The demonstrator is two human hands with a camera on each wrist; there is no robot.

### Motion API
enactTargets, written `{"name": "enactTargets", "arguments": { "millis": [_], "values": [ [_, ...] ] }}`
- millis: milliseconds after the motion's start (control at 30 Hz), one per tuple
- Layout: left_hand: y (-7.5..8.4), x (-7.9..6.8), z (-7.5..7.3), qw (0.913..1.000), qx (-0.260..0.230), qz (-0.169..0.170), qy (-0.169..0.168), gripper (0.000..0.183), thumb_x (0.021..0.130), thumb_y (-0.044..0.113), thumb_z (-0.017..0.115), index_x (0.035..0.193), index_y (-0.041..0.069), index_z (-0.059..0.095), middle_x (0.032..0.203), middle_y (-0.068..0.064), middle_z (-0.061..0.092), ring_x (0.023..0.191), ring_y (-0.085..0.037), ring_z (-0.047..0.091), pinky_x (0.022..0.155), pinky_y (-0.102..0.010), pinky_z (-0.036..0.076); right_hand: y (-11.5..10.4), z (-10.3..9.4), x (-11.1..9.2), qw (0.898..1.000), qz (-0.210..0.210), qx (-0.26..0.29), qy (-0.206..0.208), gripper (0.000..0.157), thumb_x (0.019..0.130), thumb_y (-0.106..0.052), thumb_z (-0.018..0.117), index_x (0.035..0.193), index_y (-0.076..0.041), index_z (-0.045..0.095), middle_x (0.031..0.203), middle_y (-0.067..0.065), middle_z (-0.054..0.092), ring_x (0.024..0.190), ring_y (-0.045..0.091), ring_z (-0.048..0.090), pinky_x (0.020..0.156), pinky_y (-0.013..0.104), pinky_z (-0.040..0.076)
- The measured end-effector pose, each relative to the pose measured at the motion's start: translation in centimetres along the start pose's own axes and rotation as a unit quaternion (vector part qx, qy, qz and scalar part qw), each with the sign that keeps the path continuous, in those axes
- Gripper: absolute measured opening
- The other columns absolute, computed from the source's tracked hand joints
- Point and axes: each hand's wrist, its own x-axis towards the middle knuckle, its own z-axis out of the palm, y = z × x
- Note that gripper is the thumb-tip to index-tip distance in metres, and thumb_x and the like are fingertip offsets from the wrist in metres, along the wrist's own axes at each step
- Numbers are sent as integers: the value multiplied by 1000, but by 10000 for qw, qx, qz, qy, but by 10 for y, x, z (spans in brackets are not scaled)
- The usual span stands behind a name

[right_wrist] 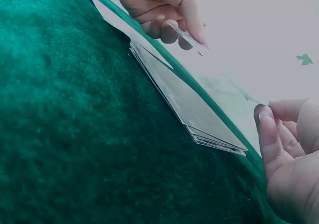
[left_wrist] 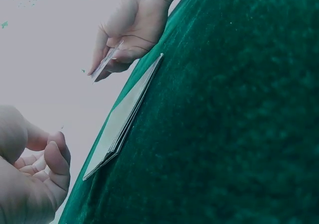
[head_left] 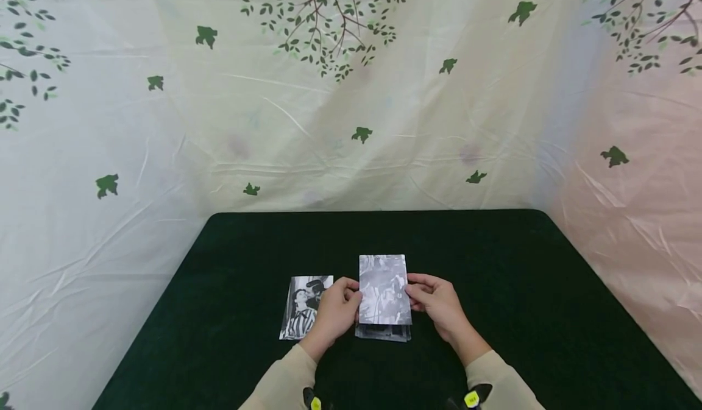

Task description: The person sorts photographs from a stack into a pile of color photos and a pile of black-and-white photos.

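Note:
A black-and-white photo card point(head_left: 384, 289) is held up between both hands, its picture side showing in the head view. My left hand point(head_left: 339, 307) pinches its left edge with thumb and fingers. At the right edge, my right hand point(head_left: 437, 303) pinches it the same way. Below the card lies a stack of cards point(head_left: 382, 333), mostly hidden from above; the right wrist view shows the stack point(right_wrist: 184, 104) lying flat, apart from the raised card. Partly behind my left hand is another group of photo cards point(head_left: 303, 312), with people pictured on the top one.
A dark green cloth covers the table point(head_left: 482, 251). Behind and beside it hangs a pale curtain point(head_left: 307, 166) printed with leaves and branches. Both forearms, in light sleeves point(head_left: 285, 379), come in from the near edge.

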Motion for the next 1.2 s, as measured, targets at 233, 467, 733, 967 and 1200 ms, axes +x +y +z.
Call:
{"name": "enactTargets", "arguments": {
  "millis": [233, 467, 733, 967, 1200],
  "values": [
    [6, 2, -4, 9998, -132, -29, 163, 11, 91, 9, 61, 101, 3, 62, 76, -3, 63, 53, -14, 60, 49, -27, 49, -4, 0, -3, 9998, -82, -107, 125, 30, 85, -21, 74, 111, -7, 70, 96, 12, 68, 77, 25, 63, 66, 32, 54],
    [12, 1, -12, 9989, -441, -97, 111, 12, 91, 8, 62, 102, 2, 61, 80, -6, 62, 60, -18, 62, 55, -30, 53, -11, 5, -7, 9998, -123, 97, 110, 30, 86, -22, 73, 111, -7, 70, 98, 12, 68, 77, 24, 64, 65, 31, 54],
    [13, -3, -31, 9920, -1072, -668, 1, 18, 93, 11, 61, 109, 2, 59, 92, -12, 61, 68, -19, 59, 62, -33, 53, -16, 30, -20, 9980, -85, 437, 441, 26, 86, -19, 73, 110, -7, 71, 96, 10, 67, 73, 18, 62, 62, 28, 52],
    [-1, -15, -62, 9889, -1005, -1092, 56, 18, 93, 15, 63, 109, 6, 61, 96, -11, 61, 77, -23, 59, 67, -35, 53, -14, 66, -32, 9983, -111, 419, 395, 26, 86, -20, 73, 110, -9, 72, 102, 9, 68, 81, 19, 65, 69, 30, 55],
    [-16, -28, -90, 9847, -908, -1432, 397, 19, 93, 14, 63, 111, 6, 62, 101, -12, 59, 83, -24, 57, 72, -34, 51, -13, 100, -39, 9988, -91, 475, 89, 26, 87, -19, 71, 111, -8, 71, 103, 9, 67, 82, 18, 65, 72, 31, 55]
  ]
}}
